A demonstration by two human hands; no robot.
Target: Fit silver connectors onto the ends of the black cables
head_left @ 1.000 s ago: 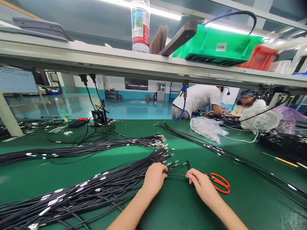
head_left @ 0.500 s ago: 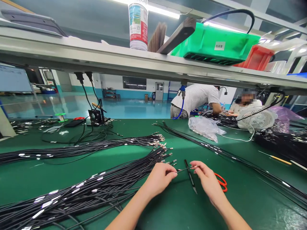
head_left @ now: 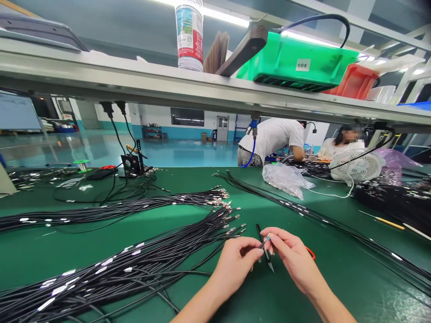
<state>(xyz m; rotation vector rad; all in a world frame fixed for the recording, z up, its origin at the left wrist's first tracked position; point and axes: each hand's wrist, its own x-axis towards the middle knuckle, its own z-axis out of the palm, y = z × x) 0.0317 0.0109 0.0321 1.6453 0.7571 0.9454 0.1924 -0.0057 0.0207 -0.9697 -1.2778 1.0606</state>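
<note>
My left hand (head_left: 237, 264) and my right hand (head_left: 292, 258) meet above the green mat, fingertips pinched together on the metal end of one thin black cable (head_left: 265, 241). That cable runs back under my left hand into a big bundle of black cables (head_left: 134, 264) spread to the left. Black tweezers (head_left: 264, 252) lie on the mat just beneath the pinched tip. Red-handled scissors (head_left: 311, 253) are mostly hidden behind my right hand.
A second cable bundle (head_left: 117, 208) lies farther back, and a long cable strand (head_left: 319, 220) runs diagonally on the right. A plastic bag (head_left: 286, 179), a white fan (head_left: 357, 168) and a pencil (head_left: 382, 220) sit at right. Two people work beyond the bench. A shelf (head_left: 202, 89) hangs overhead.
Both hands drew nearer to me and closer together, lifting the cable end off the mat. The scissors have become mostly covered by my right hand.
</note>
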